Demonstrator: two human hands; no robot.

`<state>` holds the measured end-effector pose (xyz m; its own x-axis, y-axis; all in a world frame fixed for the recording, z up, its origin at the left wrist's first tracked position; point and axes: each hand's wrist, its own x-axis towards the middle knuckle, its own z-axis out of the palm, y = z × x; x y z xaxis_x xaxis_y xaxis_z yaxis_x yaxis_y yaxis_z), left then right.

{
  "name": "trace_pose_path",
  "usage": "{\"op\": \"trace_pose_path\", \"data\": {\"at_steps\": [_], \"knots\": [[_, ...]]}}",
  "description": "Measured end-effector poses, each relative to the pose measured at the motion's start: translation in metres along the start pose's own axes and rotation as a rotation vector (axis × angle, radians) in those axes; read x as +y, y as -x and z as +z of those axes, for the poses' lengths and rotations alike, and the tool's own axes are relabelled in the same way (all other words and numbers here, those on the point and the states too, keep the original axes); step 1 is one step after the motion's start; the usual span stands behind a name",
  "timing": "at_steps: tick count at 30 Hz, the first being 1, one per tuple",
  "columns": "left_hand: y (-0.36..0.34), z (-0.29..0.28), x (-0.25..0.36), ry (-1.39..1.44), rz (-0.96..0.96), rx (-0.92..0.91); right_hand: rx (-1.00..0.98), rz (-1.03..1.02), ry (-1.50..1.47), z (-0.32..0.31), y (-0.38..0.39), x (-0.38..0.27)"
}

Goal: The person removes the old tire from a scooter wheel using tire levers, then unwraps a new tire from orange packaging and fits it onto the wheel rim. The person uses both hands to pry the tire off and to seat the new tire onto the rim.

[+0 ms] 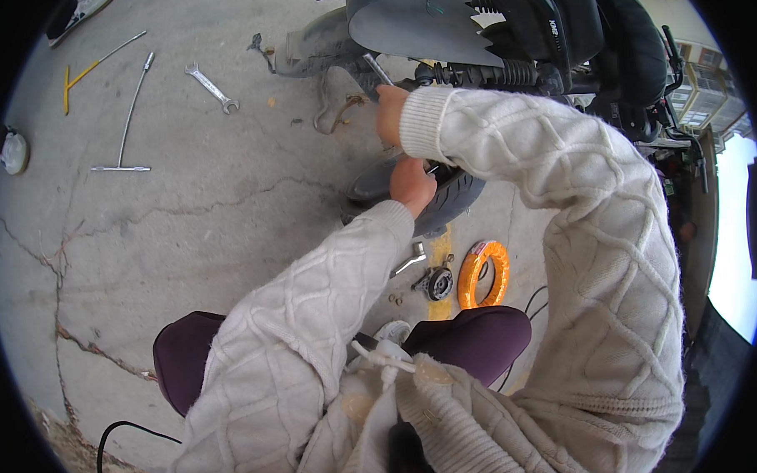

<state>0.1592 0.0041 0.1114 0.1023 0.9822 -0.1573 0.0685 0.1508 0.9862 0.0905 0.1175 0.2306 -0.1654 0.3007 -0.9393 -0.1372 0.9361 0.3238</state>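
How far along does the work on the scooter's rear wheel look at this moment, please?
Done: small parts already lie loose on the concrete. In hand: the right hand grips a metal tool near the shock spring; the left hand steadies the tyre. Left: the tyre remains under the scooter.

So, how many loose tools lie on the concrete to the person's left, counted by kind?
Long T-handle wrenches: 2, one steel, one with a yellow handle
Open-ended spanners: 1
Total: 3
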Motion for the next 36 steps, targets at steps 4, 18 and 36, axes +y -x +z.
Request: {"op": "trace_pose_path", "data": {"at_steps": [4,18,36], "knots": [[0.0,-0.005,0.002,-0.024,-0.021,0.005,0.032,0.189,0.062,0.017,0.076,-0.024],[-0.006,-0.009,-0.002,0.015,0.16,0.041,-0.576,0.428,-1.508,0.102,0.231,-0.03],[-0.007,-0.025,0.009,-0.547,0.491,-0.145,0.667,0.763,-2.008,0.179,0.182,-0.295]]}}
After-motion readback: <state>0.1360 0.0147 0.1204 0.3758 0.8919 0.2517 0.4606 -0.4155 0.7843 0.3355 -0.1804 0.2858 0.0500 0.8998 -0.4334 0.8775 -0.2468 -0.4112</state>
